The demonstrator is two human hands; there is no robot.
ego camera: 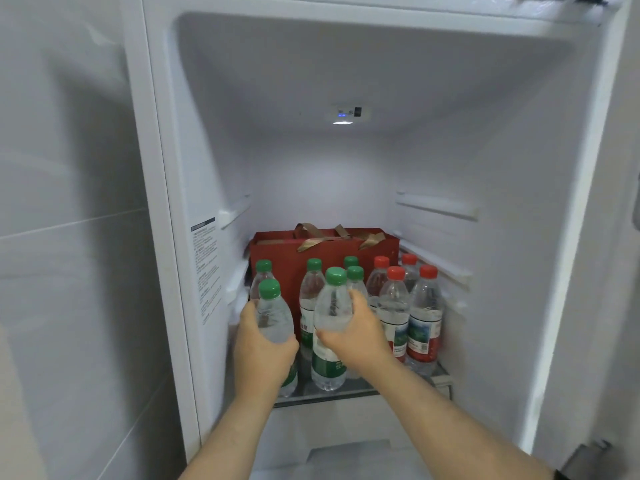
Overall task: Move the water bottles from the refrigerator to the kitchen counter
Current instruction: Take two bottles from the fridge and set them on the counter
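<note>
Inside the open refrigerator (pixel 194 168), several clear water bottles stand on a glass shelf (pixel 349 388). Green-capped ones are on the left, red-capped ones (pixel 424 317) on the right. My left hand (pixel 261 351) is wrapped around a green-capped bottle (pixel 273 313) at the front left. My right hand (pixel 353 334) grips another green-capped bottle (pixel 332 306) at the front middle. Both bottles are upright, at or just above the shelf.
A red gift bag (pixel 325 247) with gold ribbon handles stands behind the bottles. Empty shelf rails (pixel 436 206) run along the side walls above. A tiled wall (pixel 69 237) lies to the left, and the fridge door edge (pixel 620 237) is at the right.
</note>
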